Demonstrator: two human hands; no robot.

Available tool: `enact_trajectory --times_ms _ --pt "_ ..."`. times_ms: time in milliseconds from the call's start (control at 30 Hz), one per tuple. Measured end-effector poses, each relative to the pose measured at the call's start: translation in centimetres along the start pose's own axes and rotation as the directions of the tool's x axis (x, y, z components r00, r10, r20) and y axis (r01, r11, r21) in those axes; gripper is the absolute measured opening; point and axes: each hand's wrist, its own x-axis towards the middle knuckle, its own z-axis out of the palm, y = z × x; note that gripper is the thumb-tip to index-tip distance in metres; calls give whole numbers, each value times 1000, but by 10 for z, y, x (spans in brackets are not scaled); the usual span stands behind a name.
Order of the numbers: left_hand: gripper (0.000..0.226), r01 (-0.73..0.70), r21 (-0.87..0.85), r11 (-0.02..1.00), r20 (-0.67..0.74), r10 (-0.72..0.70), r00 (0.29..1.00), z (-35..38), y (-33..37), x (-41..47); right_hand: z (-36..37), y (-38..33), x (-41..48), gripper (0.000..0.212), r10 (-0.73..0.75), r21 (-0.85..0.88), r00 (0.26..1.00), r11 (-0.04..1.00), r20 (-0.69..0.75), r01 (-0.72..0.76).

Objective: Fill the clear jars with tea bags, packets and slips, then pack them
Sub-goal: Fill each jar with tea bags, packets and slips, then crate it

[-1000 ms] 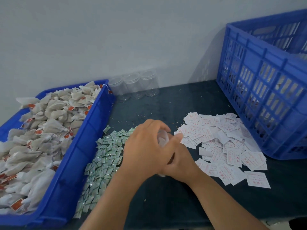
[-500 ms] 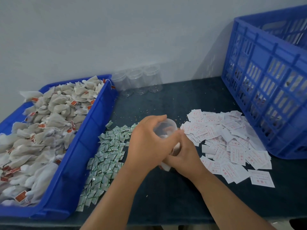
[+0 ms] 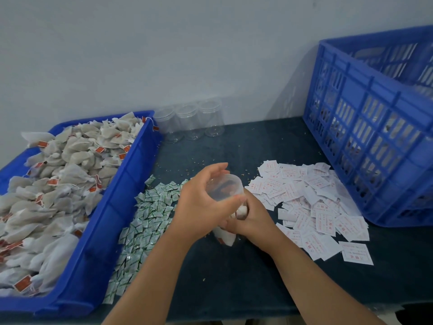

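A clear jar (image 3: 226, 188) stands on the dark table between my hands, with white tea bags (image 3: 224, 238) showing through its lower part. My left hand (image 3: 199, 207) curls round the jar's clear top from the left. My right hand (image 3: 256, 220) grips the jar's lower body from the right. A heap of tea bags (image 3: 70, 174) with red tags fills the blue tray (image 3: 131, 174) at the left. Small green packets (image 3: 150, 219) lie in a strip beside the tray. White slips with red print (image 3: 316, 200) are spread to the right of my hands.
Three empty clear jars (image 3: 192, 123) stand in a row against the back wall. A tall blue slatted crate (image 3: 375, 127) fills the right side, touching the slips' edge. Small crumbs are scattered on the table behind my hands.
My left hand has shifted on the jar's top, so its clear rim now shows above my fingers. My right hand keeps its hold lower down. The jar stays in the same spot.
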Motion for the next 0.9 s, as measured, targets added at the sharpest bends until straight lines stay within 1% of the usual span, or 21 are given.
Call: enact_trajectory --times_ms 67,100,167,200,233,300,333,367,433,500,567,600,633,700,733,767,800,867,900 --pt "82 -42 7 999 47 42 998 -6 4 0 0 -12 1 54 51 21 998 998 39 -52" --pt "84 -55 8 998 56 54 997 -9 5 0 -1 -20 2 52 74 -15 996 997 57 -73" --pt "80 -72 0 997 15 72 997 -16 8 2 -5 -37 8 53 81 -185 992 981 95 -62" --pt "80 -80 -1 997 2 80 997 -19 10 2 -8 -46 11 61 79 -287 992 957 99 -48" --pt "81 -92 10 996 7 92 996 -22 13 4 -12 -56 12 75 68 -379 995 925 77 -34" --pt "85 -139 66 988 48 136 990 -22 22 5 -21 -83 8 110 13 -509 999 860 40 9" --pt "86 -172 81 982 68 167 984 -19 27 6 -24 -97 5 120 -13 -570 999 820 45 36" --pt "87 -204 78 976 87 197 977 -15 32 7 -27 -109 1 123 -36 -638 998 768 50 60" --pt "87 -253 38 967 128 246 961 -6 44 11 -33 -132 -8 120 -84 -762 996 644 30 77" --pt "89 -293 -20 956 194 291 937 2 61 14 -45 -153 -18 106 -110 -847 994 527 12 69" --pt "86 -304 -135 943 294 331 897 10 81 18 -67 -177 -29 93 -108 -885 994 462 10 60" --pt "84 -285 -210 935 329 342 880 15 91 20 -80 -189 -35 93 -111 -891 994 452 -3 48" --pt "81 -261 -285 922 326 349 879 22 101 23 -95 -202 -40 96 -133 -895 991 444 -29 33" --pt "71 -217 -388 896 210 315 925 37 121 32 -128 -230 -47 100 -224 -906 968 422 -116 -11" --pt "66 -202 -385 900 136 272 953 46 130 39 -144 -245 -49 102 -281 -908 944 416 -173 -42" --pt "61 -196 -345 918 83 238 968 55 138 45 -159 -260 -49 105 -339 -904 911 421 -235 -77" --pt "55 -199 -280 939 61 224 973 65 145 52 -175 -275 -49 108 -396 -897 870 430 -295 -108" --pt "49 -248 -130 960 93 260 961 87 159 61 -208 -303 -43 111 -483 -885 786 435 -386 -168" --pt "50 -319 -66 945 134 325 936 98 167 63 -224 -314 -37 110 -495 -879 760 430 -420 -206"
